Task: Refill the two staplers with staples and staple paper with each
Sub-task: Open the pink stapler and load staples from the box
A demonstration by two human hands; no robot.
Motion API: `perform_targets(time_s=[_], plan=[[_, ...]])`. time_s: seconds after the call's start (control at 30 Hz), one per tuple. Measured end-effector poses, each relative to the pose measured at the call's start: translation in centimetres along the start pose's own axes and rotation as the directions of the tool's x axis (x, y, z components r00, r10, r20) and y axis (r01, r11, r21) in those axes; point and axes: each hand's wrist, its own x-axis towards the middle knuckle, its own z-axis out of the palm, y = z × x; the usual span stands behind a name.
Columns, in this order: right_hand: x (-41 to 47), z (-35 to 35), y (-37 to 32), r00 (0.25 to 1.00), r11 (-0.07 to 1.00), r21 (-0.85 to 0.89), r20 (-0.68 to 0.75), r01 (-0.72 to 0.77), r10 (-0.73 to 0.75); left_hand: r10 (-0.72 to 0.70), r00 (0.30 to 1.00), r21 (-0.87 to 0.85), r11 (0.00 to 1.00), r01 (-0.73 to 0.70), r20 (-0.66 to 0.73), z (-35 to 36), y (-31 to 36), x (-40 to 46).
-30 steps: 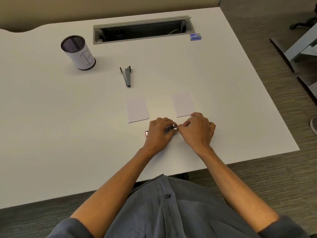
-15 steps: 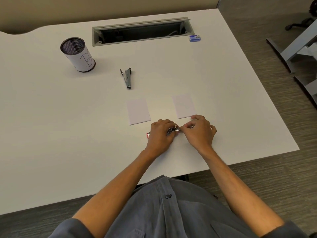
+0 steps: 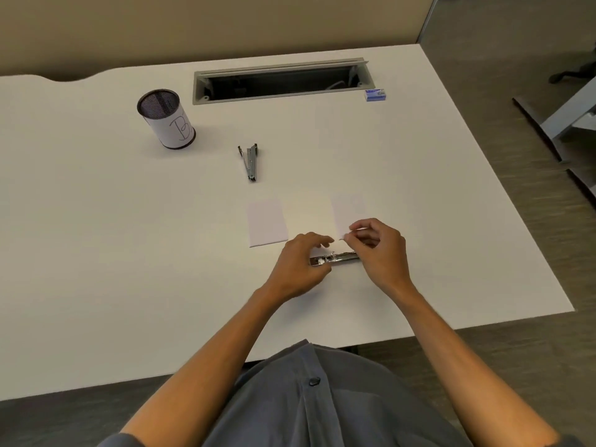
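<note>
Head view: stapler [image 3: 335, 258] lies flat, long axis left-right, beneath both hands. Left hand [image 3: 298, 269] fingers grip its left end; right hand [image 3: 380, 250] fingers pinch a staple strip [image 3: 344, 237] just above it.

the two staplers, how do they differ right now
The near stapler lies crosswise between the left hand and right hand, with the left hand's fingers on it; the far stapler lies untouched, pointing toward the person. The near one sits just below the two paper slips, the far one beyond them. The right hand pinches something thin above the near one. Both look metallic and lie on the white table.
</note>
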Motion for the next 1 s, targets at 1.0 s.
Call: perform_targets(time_s=[1.0], plan=[[15.1, 18.6, -16.6, 0.849, 0.865, 0.002, 0.186, 0.502, -0.494, -0.212, 0.813, -0.107, 0.977, 0.183, -0.542, -13.5, -6.6, -2.7]])
